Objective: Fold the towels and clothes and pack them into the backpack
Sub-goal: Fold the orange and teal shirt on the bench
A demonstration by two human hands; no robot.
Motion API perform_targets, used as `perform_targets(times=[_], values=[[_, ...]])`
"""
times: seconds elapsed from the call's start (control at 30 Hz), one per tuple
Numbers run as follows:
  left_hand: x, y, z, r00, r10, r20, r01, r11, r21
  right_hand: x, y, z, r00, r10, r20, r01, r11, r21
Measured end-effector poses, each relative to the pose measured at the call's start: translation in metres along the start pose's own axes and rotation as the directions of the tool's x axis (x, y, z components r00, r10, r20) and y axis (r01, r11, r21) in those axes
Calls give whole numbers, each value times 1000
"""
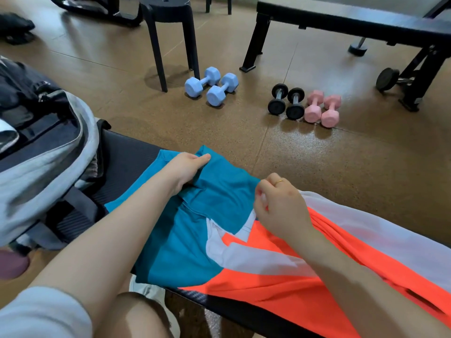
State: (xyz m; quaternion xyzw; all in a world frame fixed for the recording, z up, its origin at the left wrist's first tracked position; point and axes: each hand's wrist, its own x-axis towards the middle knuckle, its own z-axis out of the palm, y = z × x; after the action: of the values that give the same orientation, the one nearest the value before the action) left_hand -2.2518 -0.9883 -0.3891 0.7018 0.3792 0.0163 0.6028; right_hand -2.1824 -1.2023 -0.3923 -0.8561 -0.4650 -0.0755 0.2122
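A teal, white and orange garment (185, 242) lies spread on a black padded bench (127, 154) in front of me. Its teal sleeve is folded inward across the chest. My left hand (185, 169) pinches the far teal edge of that fold between thumb and fingers. My right hand (280, 203) hovers over the middle of the garment with fingers curled; I cannot make out any cloth in it. A grey and black backpack (48, 152) stands open at the left end of the bench, dark cloth inside it.
On the brown floor beyond the bench lie two blue dumbbells (211, 85), two black ones (286, 101) and two pink ones (322, 108). A black stool (168, 28) and another black bench (341, 23) stand farther back. My knee shows at the bottom edge.
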Motion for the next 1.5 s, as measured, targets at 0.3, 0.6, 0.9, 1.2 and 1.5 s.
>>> perform_targets(times=[0.3, 0.6, 0.9, 1.2, 1.5], values=[[-7, 13, 2, 989, 142, -37, -139, 986, 87, -7, -14, 23, 912, -338, 233, 375, 917, -137], [-18, 11, -7, 997, -50, -63, 55, 996, 73, -1, -5, -25, 791, -406, 457, 171, 865, 472], [2, 14, -14, 950, 162, -266, 13, 833, 553, 34, -8, 6, 948, -77, 310, 52, 995, 90], [36, 24, 0, 966, 190, -174, -115, 922, 369, 60, 20, 27, 894, 160, 418, -214, 973, 86], [15, 5, 22, 805, 498, -321, -46, 592, 804, 13, 53, 5, 967, 186, 177, -197, 979, 47]])
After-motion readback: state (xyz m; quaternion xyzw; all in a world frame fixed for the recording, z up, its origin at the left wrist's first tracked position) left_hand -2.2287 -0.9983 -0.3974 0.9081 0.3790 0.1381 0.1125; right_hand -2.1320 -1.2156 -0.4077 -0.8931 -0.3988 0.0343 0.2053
